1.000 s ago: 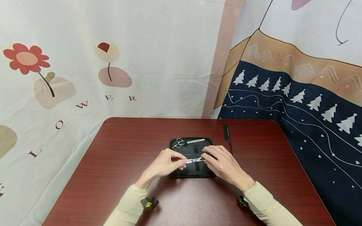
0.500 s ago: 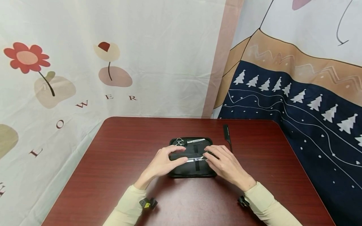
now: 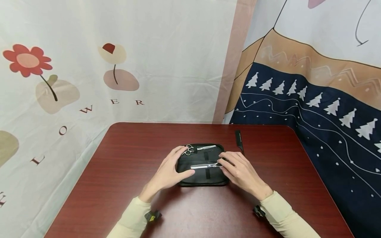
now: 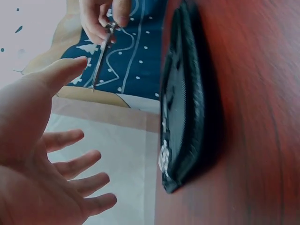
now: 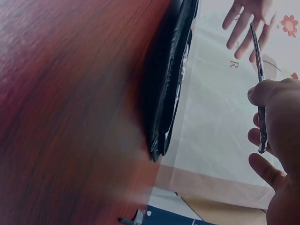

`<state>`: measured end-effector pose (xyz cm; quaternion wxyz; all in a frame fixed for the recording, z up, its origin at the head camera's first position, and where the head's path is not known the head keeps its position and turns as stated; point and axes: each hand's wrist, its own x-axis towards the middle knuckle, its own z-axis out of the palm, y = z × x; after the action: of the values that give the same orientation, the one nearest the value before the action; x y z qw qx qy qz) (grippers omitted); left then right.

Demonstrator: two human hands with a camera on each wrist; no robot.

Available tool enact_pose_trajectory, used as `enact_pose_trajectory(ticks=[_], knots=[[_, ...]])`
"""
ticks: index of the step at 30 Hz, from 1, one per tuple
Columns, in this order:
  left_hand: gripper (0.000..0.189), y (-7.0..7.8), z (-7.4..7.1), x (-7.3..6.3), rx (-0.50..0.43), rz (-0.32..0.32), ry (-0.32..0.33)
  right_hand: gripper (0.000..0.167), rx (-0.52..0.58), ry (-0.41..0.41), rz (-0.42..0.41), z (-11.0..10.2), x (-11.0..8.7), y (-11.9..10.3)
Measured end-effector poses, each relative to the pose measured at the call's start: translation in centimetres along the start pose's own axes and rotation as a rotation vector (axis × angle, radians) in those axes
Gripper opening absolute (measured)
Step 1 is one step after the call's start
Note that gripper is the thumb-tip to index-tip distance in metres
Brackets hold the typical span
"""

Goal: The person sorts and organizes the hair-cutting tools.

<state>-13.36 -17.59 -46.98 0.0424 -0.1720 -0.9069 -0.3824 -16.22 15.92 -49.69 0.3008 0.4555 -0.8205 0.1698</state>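
My right hand [image 3: 242, 172] pinches a pair of silver scissors [image 3: 203, 166] by the handle end, with the blades pointing left. The scissors are held above a black zip case [image 3: 194, 180], apart from it, as both wrist views show. My left hand [image 3: 168, 170] hovers at the case's left side with its fingers spread, holding nothing. In the left wrist view, the left thumb points toward the tip of the held scissors [image 4: 100, 63]. A second pair of scissors [image 3: 206, 147] lies in the upper part of the open case, under a strap.
Behind the right hand a black tail comb [image 3: 239, 140] lies on the dark red table [image 3: 134, 142]. Printed curtains [image 3: 178, 66] hang behind the table's far edge.
My left fingers let go of the scissor blades, spread apart and moved left toward the case's edge. The right hand keeps its grip on the scissors and has shifted slightly right.
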Motion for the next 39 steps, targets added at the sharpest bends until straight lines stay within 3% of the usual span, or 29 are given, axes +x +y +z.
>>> enact_pose_trajectory(ticks=[6,14,28,39], knots=[[0.101,-1.2,-0.1,-1.0,0.114,0.021,-0.002,0.024,-0.012,0.023,0.006,-0.1,-0.5,0.5],[0.101,-2.8,-0.1,-2.2,0.219,0.012,-0.042,0.021,-0.011,0.017,0.049,-0.4,-1.2,1.3],[0.096,-4.5,0.4,-3.1,0.256,-0.029,-0.097,0.040,-0.025,0.020,0.093,-0.6,-1.9,2.9],[0.084,-4.8,0.7,-3.2,0.294,-0.031,-0.132,0.034,-0.047,-0.016,0.160,-0.5,-2.4,4.3]])
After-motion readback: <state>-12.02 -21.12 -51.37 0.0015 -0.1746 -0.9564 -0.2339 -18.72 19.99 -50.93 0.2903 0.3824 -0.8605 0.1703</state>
